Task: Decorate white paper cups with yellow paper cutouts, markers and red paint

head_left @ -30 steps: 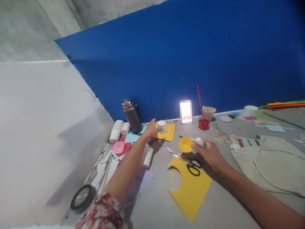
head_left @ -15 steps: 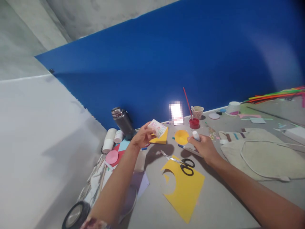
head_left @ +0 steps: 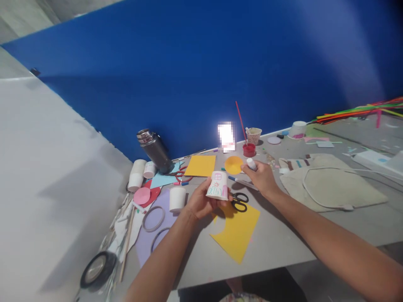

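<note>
My left hand [head_left: 206, 201] is closed around a white paper cup [head_left: 217, 185], which is upside down, its wider rim at the bottom. A pink window, small red flowers and green stems are drawn on its side. My right hand [head_left: 264, 178] grips a short white tube [head_left: 251, 164], perhaps a glue stick. Its fingertips meet the edge of a yellow-orange paper circle [head_left: 234, 165]; whether they pinch it I cannot tell. A blue-tipped marker [head_left: 242, 183] lies just below that hand. Black-handled scissors [head_left: 240, 202] rest partly behind the cup, over a cut yellow sheet [head_left: 241, 235].
A yellow square [head_left: 200, 165], plain cup [head_left: 177, 199] and dark flask [head_left: 155, 151] stand or lie leftward. At the back is a red pot [head_left: 249, 150] with a stick. A cloth bag [head_left: 333, 180] lies right; black tape [head_left: 98, 269] sits lower left.
My left hand has brought the cup down toward me and turned it from tilted to upside down, uncovering the yellow square. The right hand keeps its place by the circle. The view has shifted.
</note>
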Demonstrator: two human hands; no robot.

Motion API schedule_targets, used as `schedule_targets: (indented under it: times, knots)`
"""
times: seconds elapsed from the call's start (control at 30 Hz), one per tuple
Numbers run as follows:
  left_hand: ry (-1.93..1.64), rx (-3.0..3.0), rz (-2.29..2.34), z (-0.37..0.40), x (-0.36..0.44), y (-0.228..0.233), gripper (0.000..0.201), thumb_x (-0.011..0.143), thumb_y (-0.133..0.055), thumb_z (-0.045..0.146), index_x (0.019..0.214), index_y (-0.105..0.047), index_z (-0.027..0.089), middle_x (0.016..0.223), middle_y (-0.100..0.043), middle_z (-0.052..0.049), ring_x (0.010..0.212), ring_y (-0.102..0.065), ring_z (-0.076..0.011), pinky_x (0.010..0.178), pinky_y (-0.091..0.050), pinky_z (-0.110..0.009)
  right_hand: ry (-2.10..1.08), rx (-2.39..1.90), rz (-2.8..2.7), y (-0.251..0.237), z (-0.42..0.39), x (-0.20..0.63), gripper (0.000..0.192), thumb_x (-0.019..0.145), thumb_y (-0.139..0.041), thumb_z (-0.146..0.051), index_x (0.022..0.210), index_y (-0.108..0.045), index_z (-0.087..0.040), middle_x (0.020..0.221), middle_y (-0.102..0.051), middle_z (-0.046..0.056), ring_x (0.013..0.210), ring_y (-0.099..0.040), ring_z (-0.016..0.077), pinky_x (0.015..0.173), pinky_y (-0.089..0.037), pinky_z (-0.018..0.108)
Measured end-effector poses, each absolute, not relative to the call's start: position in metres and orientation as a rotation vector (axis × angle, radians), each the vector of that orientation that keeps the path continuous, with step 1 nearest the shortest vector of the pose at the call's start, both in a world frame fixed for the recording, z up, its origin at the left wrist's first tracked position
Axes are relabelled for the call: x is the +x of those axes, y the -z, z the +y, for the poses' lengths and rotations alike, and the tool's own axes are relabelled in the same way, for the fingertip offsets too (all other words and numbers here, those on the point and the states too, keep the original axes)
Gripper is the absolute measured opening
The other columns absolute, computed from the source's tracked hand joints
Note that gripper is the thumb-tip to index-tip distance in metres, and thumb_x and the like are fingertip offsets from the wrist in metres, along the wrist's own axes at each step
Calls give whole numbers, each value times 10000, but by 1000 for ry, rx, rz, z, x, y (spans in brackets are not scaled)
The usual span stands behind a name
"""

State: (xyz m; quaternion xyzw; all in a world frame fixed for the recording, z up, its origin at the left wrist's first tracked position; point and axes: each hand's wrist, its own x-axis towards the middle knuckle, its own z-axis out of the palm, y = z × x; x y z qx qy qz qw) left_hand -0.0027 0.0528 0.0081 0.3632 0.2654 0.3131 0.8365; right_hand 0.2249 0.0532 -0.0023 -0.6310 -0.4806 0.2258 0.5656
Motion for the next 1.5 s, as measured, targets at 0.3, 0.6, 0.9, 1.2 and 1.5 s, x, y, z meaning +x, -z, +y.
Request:
schedule_targets:
  times: [0.3,0.6,0.9,1.2,1.5]
  knots:
    - [-759,1053,696,36,4,-5,723,630,-946,446,1210,-622,159,1046,-742,-116,935,-752,-294,833,-585,-391,-507,-1504,-1156,5,53,227,360,745,-686,-544,653,-644,-199,564,-538,-22,593,-480,166,567,-383,299]
    - [-974,1653,1112,29,7,-7,906,584,-918,229,1401,-529,253,1485,-539,-136,1345,-539,-334,1116,-458,-464,-498,-1533,-1166,3,51,226,347,720,-679,-535,659,-668,-194,609,-635,9,637,-552,189,615,-418,307]
    - [-800,1105,757,26,7,-4,1283,543,-998,278,1594,-262,263,1325,-633,-151,1104,-684,-302,906,-563,-406,-235,-1498,-1376,4,39,215,322,814,-622,-517,681,-629,-224,626,-639,16,615,-525,180,601,-376,296]
    - [-750,987,580,28,7,-4,1057,610,-994,434,1478,-426,233,1150,-695,-133,833,-728,-235,666,-592,-320,-148,-1387,-1497,11,32,211,232,866,-624,-425,772,-705,-229,744,-761,46,669,-663,215,650,-446,307]
    - [-805,1022,600,29,6,0,1050,607,-997,442,1497,-472,259,1269,-659,-157,925,-716,-247,690,-608,-311,-33,-1226,-1568,12,32,212,200,907,-629,-372,819,-733,-226,788,-791,51,691,-714,210,667,-510,304]
